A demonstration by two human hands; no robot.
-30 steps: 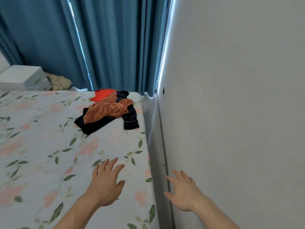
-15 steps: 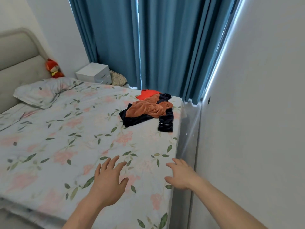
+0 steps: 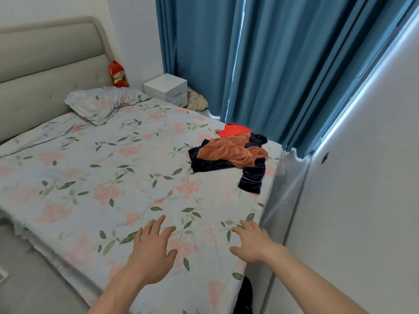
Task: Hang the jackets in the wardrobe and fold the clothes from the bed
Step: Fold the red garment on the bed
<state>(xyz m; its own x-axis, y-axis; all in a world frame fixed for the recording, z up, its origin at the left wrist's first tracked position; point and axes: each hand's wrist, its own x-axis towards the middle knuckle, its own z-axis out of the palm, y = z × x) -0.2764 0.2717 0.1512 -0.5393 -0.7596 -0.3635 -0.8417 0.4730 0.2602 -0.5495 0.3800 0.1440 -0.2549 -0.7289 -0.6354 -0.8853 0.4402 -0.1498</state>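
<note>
Clothes pile (image 3: 233, 155) (orange, navy, red) on bed (image 3: 113, 189), centre-right of frame near curtain (image 3: 272, 64). Left hand (image 3: 152, 252) and right hand (image 3: 254, 243) lower centre, fingers spread, holding nothing, over floral cover, well apart from pile above them. Pillow (image 3: 102, 103) upper left.

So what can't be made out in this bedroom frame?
- Head view: the navy garment is half buried under the orange garment, so the pile's count and types are unclear.
- The red garment is partly tucked behind that pile.
- A dark object by the bed is cut off by the bottom edge.
- No wardrobe or jackets are in view.
</note>
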